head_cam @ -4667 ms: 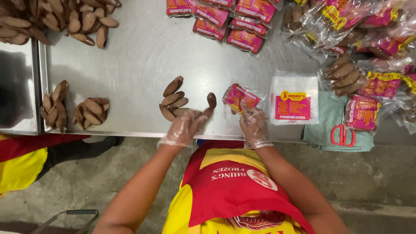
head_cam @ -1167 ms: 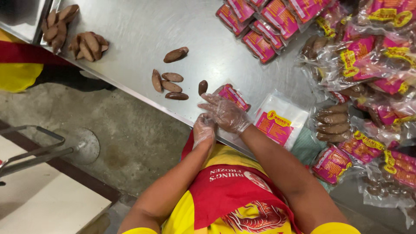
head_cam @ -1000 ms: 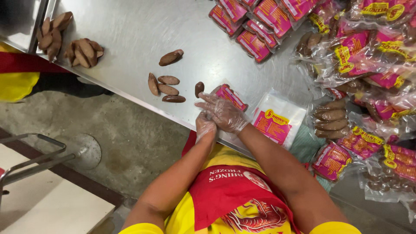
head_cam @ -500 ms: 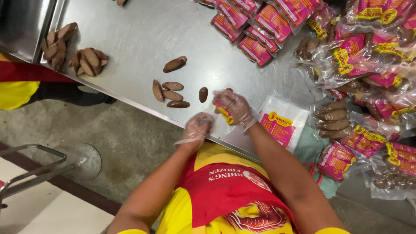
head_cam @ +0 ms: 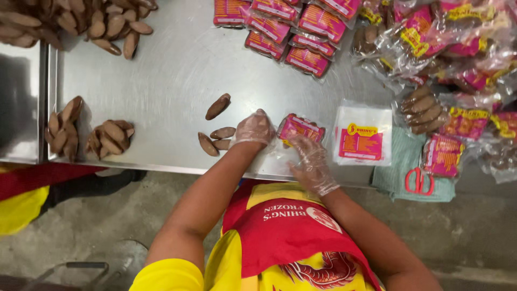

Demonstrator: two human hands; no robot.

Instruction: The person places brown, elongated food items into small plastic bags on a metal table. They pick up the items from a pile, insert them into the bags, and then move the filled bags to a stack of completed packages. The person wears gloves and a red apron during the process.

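The gloved right hand (head_cam: 312, 164) rests with fingers spread on a pink packet (head_cam: 300, 128) at the steel table's (head_cam: 161, 81) near edge. The left hand (head_cam: 253, 129), which hung below the edge before, now grips the packet's end beside three brown pieces (head_cam: 215, 141). Beyond lie stacked packets (head_cam: 291, 32).

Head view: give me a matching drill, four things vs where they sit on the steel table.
Things:
1. red-handled scissors
2. stack of flat printed bags
3. three loose brown pieces
4. pink packet

Places:
A. just left of the left hand
B. on the green cloth at the table's near right edge
C. between the two gloved hands, above the right hand
D. right of the pink packet, left of the green cloth

Pairs: 1-B, 2-D, 3-A, 4-C
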